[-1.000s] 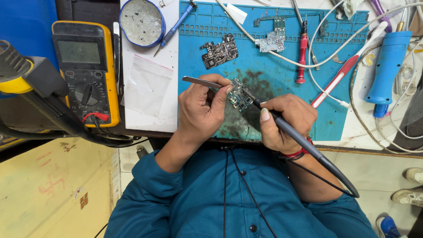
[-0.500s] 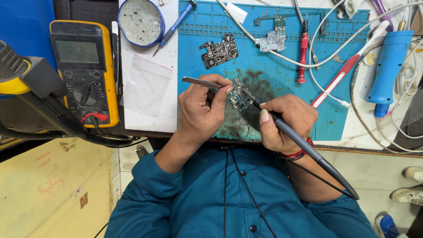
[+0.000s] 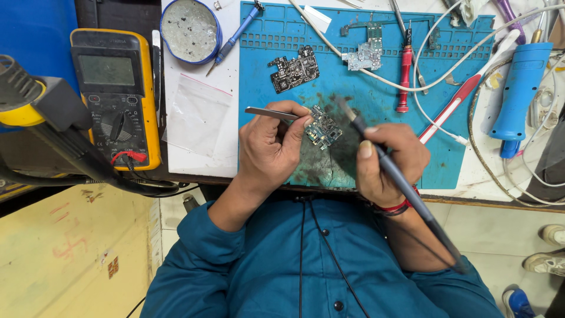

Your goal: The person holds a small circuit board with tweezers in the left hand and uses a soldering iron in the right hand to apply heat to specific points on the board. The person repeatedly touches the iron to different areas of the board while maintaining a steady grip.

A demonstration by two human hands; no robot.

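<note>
head view, left hand [image 3: 271, 147] fingers pinching tweezers [image 3: 268, 112] at small circuit board [image 3: 322, 129], right hand [image 3: 385, 162] gripping soldering iron [image 3: 400, 179]

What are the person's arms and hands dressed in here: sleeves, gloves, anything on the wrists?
Both hands are bare, no gloves. The left hand comes out of a teal-blue long sleeve pushed back up the forearm. The right hand has a red band around the wrist; its forearm is bare, with the same teal sleeve further up. Thin black cords hang down the shirt front.

Yellow multimeter [image 3: 116, 97] left; round tin [image 3: 190, 29], red screwdriver [image 3: 404, 76], blue tool [image 3: 518, 88] on bench.
</note>
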